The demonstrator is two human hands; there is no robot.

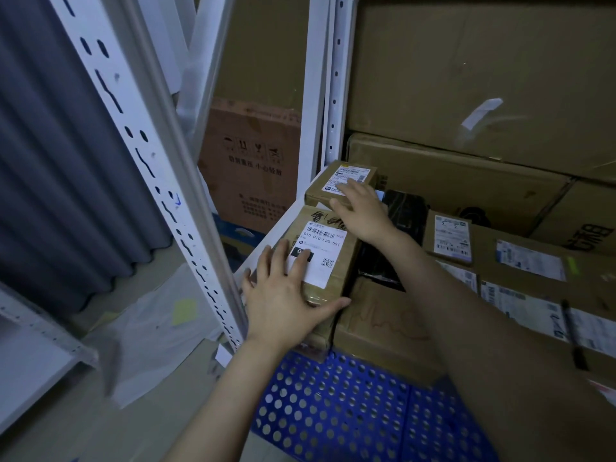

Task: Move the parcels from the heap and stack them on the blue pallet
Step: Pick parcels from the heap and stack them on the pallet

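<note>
Resting flat, fingers straight, nothing clasped: L hand (pixel 283 301) on near labelled parcel (pixel 346 278), R hand (pixel 361 213) on smaller parcel (pixel 320 188) just beyond.

You have two grips in view, the left grip (pixel 283 295) and the right grip (pixel 360 211). You can count three small brown parcels with one white label each: the near parcel (pixel 333 261), the far parcel (pixel 320 191) and the right-hand parcel (pixel 451 238). Add one black-wrapped parcel (pixel 405 208), one unlabelled brown box (pixel 383 321), one black pen (pixel 573 335), one blue pallet (pixel 333 411) and one yellow note (pixel 184 311). Three large cartons (pixel 466 61) stand behind on the right. You cannot tell how many boxes lie under the pen.
</note>
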